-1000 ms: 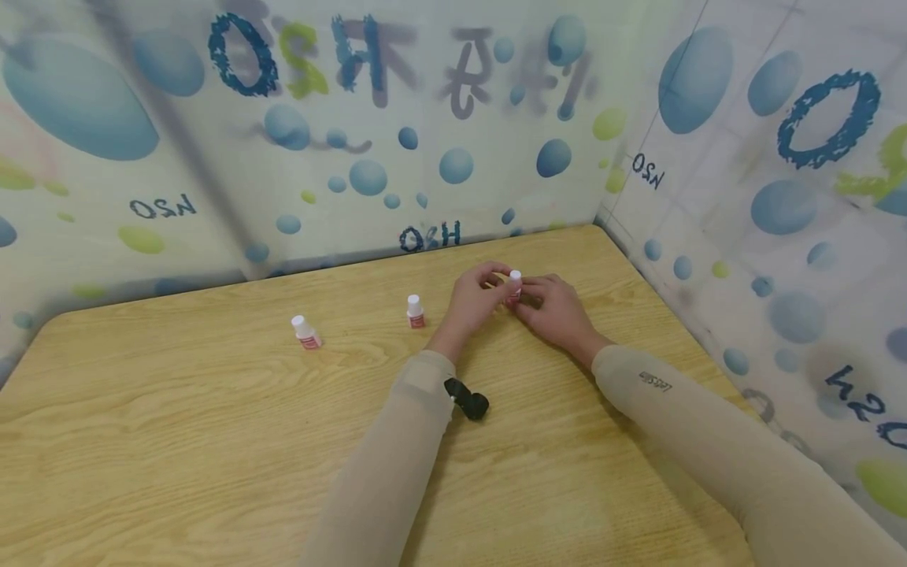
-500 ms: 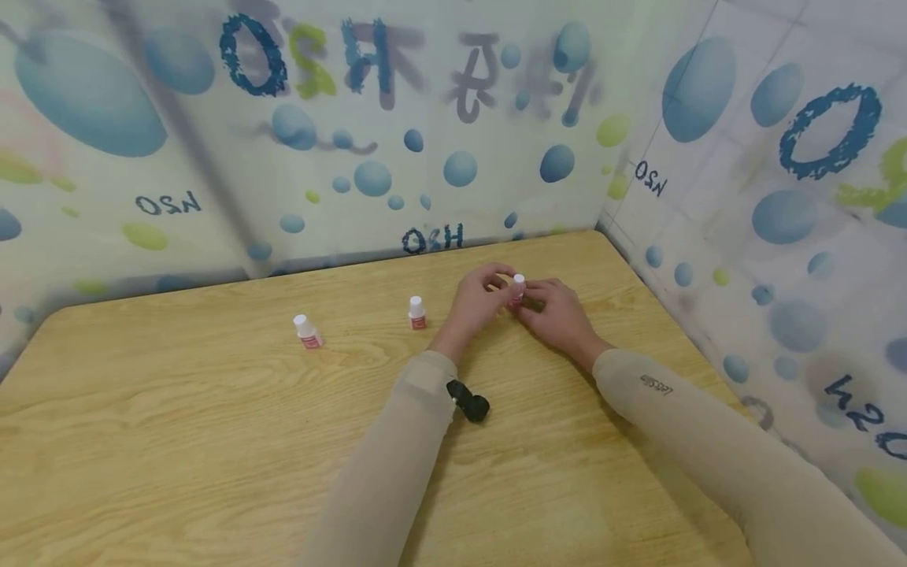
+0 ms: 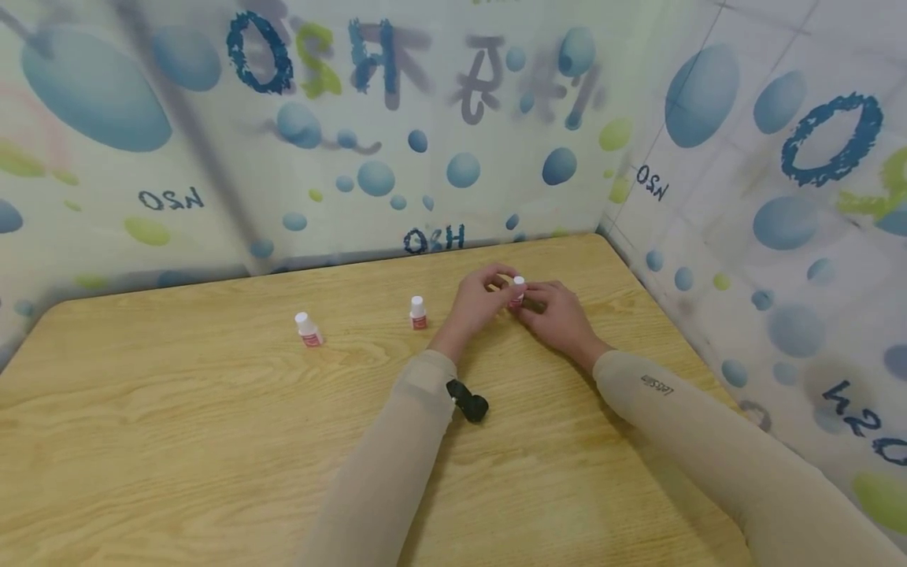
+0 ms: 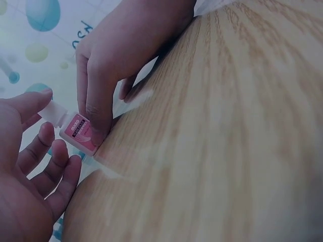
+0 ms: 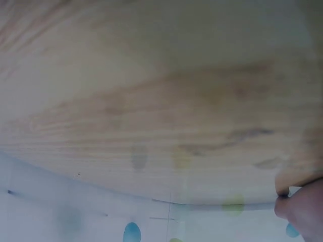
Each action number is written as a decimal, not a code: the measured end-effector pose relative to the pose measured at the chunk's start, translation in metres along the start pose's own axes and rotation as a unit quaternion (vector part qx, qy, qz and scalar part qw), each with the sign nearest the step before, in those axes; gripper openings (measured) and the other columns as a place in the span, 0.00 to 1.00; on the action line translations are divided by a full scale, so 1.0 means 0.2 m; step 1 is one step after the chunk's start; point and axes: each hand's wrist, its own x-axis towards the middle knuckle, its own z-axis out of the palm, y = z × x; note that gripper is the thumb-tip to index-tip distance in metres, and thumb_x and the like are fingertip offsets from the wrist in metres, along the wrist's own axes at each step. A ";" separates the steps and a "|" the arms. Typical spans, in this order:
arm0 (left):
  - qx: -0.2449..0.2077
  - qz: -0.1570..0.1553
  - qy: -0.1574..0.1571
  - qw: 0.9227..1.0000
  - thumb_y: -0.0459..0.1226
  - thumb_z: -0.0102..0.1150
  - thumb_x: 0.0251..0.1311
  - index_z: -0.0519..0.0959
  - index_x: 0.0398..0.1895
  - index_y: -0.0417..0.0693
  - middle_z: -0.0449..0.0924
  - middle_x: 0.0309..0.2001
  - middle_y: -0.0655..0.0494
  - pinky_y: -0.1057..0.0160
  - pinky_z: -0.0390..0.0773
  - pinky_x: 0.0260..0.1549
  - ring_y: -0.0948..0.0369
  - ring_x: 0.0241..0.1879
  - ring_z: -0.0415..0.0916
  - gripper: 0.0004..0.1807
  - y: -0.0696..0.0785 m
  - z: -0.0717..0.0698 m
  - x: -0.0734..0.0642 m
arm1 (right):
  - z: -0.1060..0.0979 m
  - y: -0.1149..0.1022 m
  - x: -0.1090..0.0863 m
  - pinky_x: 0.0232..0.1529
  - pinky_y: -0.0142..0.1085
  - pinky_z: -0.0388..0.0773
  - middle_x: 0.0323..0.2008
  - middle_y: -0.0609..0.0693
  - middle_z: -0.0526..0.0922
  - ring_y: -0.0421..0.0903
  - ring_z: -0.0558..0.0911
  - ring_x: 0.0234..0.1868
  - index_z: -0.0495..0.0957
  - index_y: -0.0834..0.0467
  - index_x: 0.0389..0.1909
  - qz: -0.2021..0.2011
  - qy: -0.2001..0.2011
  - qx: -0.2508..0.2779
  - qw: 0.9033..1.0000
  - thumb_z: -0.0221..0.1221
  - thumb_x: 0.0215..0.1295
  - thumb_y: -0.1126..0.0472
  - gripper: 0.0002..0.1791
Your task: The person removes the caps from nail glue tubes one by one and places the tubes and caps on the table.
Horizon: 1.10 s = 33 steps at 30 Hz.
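Standing w/ long axis approx. vert. betw. L hand [image 3: 478, 302] and R hand [image 3: 559, 316], bottle [image 4: 76, 130] contacts both: L, part-curled, pinches cap [image 4: 53, 114]; R, likewise, grips lower.

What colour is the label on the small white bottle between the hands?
The label is pink with a black strip; the left wrist view shows it best.

Before me, a wood-grain table [image 3: 177, 441] with rounded far corners reaches toward the back wall [image 3: 468, 130], which meets the right wall [image 3: 740, 177] just past the table's far right corner. I see blue and green spots [image 3: 375, 179] and "H2O" letters [image 3: 259, 52], some mirrored, on both pale walls. A grey band [image 3: 188, 126] slants down the back wall.
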 end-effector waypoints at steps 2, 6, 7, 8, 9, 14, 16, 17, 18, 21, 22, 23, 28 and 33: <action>-0.001 0.001 -0.001 1.000 0.49 0.67 0.73 0.84 0.55 0.57 0.85 0.47 0.50 0.64 0.76 0.29 0.59 0.37 0.77 0.14 0.00 0.00 0.00 | -0.01 0.00 0.00 0.75 0.59 0.68 0.67 0.54 0.84 0.57 0.77 0.70 0.86 0.54 0.63 -0.001 0.001 0.002 1.000 0.66 0.74 0.51 0.21; -0.004 0.010 -0.010 1.000 0.47 0.65 0.74 0.83 0.59 0.54 0.85 0.48 0.48 0.64 0.77 0.29 0.58 0.38 0.77 0.16 0.00 0.00 0.01 | -0.01 0.00 0.00 0.75 0.58 0.69 0.67 0.54 0.84 0.57 0.77 0.70 0.86 0.54 0.62 0.000 0.000 0.008 1.000 0.67 0.74 0.51 0.21; -0.004 0.012 -0.014 1.000 0.47 0.64 0.75 0.83 0.60 0.53 0.85 0.48 0.48 0.64 0.77 0.29 0.58 0.37 0.77 0.16 0.00 0.00 0.01 | -0.01 0.00 0.00 0.75 0.58 0.69 0.67 0.54 0.84 0.57 0.77 0.70 0.86 0.55 0.63 0.001 -0.001 0.010 1.000 0.67 0.74 0.51 0.21; -0.003 0.014 -0.017 1.000 0.46 0.63 0.76 0.83 0.61 0.53 0.85 0.49 0.47 0.64 0.77 0.29 0.58 0.37 0.78 0.16 0.00 -0.01 0.01 | -0.01 0.00 0.00 0.75 0.58 0.69 0.67 0.55 0.84 0.57 0.77 0.70 0.86 0.55 0.63 0.002 -0.002 0.012 1.000 0.67 0.74 0.51 0.21; -0.003 0.014 -0.019 1.000 0.46 0.62 0.76 0.83 0.62 0.53 0.85 0.49 0.47 0.64 0.77 0.28 0.58 0.37 0.78 0.16 0.00 -0.01 0.01 | -0.01 0.00 0.00 0.75 0.58 0.69 0.68 0.55 0.84 0.57 0.77 0.70 0.86 0.55 0.63 0.002 -0.003 0.013 1.000 0.67 0.74 0.51 0.21; -0.001 0.012 -0.022 1.000 0.45 0.61 0.77 0.84 0.60 0.55 0.85 0.50 0.48 0.64 0.77 0.28 0.58 0.37 0.78 0.14 0.01 -0.02 0.00 | 0.00 0.00 0.01 0.74 0.58 0.69 0.68 0.56 0.83 0.58 0.77 0.69 0.85 0.56 0.63 -0.001 -0.003 0.012 1.000 0.67 0.74 0.51 0.22; -0.004 0.013 -0.021 1.000 0.45 0.62 0.77 0.84 0.59 0.55 0.85 0.49 0.48 0.64 0.77 0.28 0.59 0.37 0.78 0.13 0.01 -0.02 -0.01 | 0.00 0.00 0.01 0.74 0.58 0.69 0.68 0.56 0.83 0.58 0.78 0.69 0.85 0.55 0.63 0.000 -0.005 0.011 1.000 0.67 0.74 0.51 0.22; -0.006 0.011 -0.020 1.000 0.45 0.63 0.76 0.84 0.58 0.54 0.86 0.48 0.47 0.64 0.77 0.28 0.59 0.37 0.78 0.13 0.01 -0.02 -0.01 | 0.01 0.01 0.01 0.74 0.58 0.69 0.68 0.56 0.83 0.58 0.77 0.69 0.85 0.55 0.63 0.000 -0.006 0.011 1.000 0.67 0.74 0.50 0.22; -0.008 0.010 -0.018 1.000 0.45 0.63 0.76 0.84 0.57 0.54 0.86 0.47 0.47 0.64 0.76 0.27 0.59 0.37 0.78 0.13 0.01 -0.02 -0.01 | 0.01 0.01 0.01 0.74 0.59 0.69 0.68 0.56 0.83 0.58 0.77 0.70 0.85 0.54 0.63 0.000 -0.008 0.010 1.000 0.67 0.74 0.50 0.22; -0.011 0.005 -0.014 1.000 0.46 0.65 0.74 0.84 0.55 0.54 0.85 0.44 0.49 0.64 0.76 0.27 0.59 0.36 0.78 0.12 0.01 -0.02 -0.01 | 0.01 0.01 0.01 0.75 0.59 0.68 0.69 0.56 0.82 0.58 0.77 0.70 0.85 0.53 0.64 0.003 -0.010 0.013 1.000 0.67 0.74 0.48 0.22; -0.013 0.004 -0.013 1.000 0.46 0.66 0.74 0.83 0.55 0.54 0.84 0.44 0.49 0.64 0.76 0.27 0.59 0.36 0.78 0.12 0.01 -0.02 -0.01 | 0.01 0.01 0.01 0.75 0.59 0.67 0.69 0.56 0.82 0.59 0.77 0.70 0.85 0.53 0.64 0.003 -0.010 0.014 1.000 0.67 0.74 0.48 0.23; -0.013 0.004 -0.012 1.000 0.46 0.66 0.74 0.83 0.54 0.55 0.84 0.43 0.50 0.64 0.76 0.27 0.58 0.35 0.77 0.12 0.01 -0.02 -0.01 | 0.01 0.01 0.01 0.75 0.60 0.67 0.69 0.56 0.82 0.59 0.76 0.71 0.85 0.53 0.64 0.003 -0.009 0.015 1.000 0.66 0.74 0.48 0.23; -0.015 0.008 -0.022 1.000 0.46 0.64 0.75 0.83 0.57 0.56 0.84 0.45 0.49 0.64 0.77 0.28 0.58 0.36 0.78 0.12 0.00 -0.03 0.00 | 0.01 0.01 0.01 0.75 0.59 0.68 0.69 0.56 0.82 0.59 0.77 0.70 0.86 0.54 0.62 0.007 -0.006 0.019 1.000 0.67 0.73 0.50 0.21; -0.012 0.007 -0.028 1.000 0.45 0.63 0.76 0.83 0.57 0.56 0.85 0.46 0.49 0.63 0.77 0.28 0.58 0.37 0.78 0.12 0.00 -0.03 0.00 | 0.01 0.00 0.01 0.74 0.58 0.68 0.68 0.56 0.83 0.59 0.78 0.69 0.87 0.55 0.61 0.005 -0.003 0.022 1.000 0.68 0.73 0.52 0.21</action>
